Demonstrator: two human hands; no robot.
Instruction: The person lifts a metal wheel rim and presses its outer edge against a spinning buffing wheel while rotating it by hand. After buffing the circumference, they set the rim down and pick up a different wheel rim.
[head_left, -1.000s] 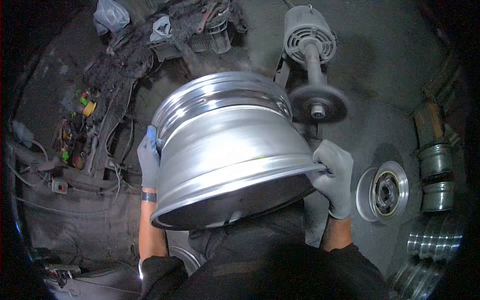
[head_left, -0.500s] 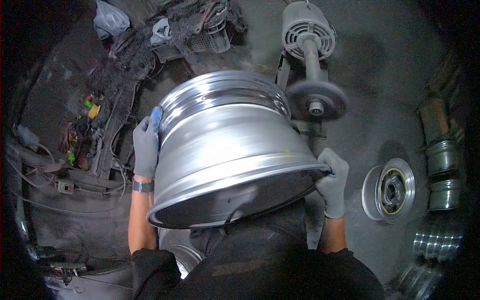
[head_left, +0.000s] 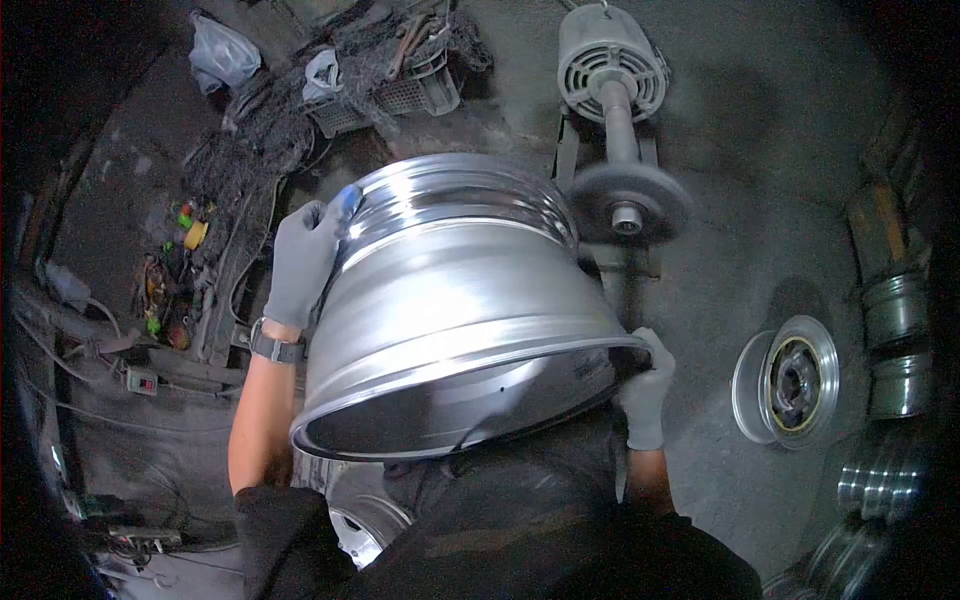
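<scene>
A large silver wheel rim (head_left: 450,285) is held up in front of my body, its wide open end tilted toward me. Both hands wear grey gloves. On the upper left side, my left hand (head_left: 308,250) grips the rim near its polished narrower end, a blue patch showing at the fingers. At the lower right, my right hand (head_left: 648,390) is closed around the edge of the wide lip, some fingers hidden behind the metal. Just beyond the rim's upper right stands a dark round buffing wheel (head_left: 665,200), blurred, on the shaft of a motor (head_left: 605,65).
Another wheel (head_left: 797,385) stands on the floor at right, with several more rims (head_left: 895,385) along the far right. A grey crate (head_left: 415,95) with fibrous debris sits at the upper left. Cables and a switch box (head_left: 141,380) lie left. Part of a rim (head_left: 365,535) shows beneath my arm.
My left hand has shifted up and to the right along with the rim's narrow end. My right hand sits slightly lower and further left, still on the lip. The view has shifted slightly.
</scene>
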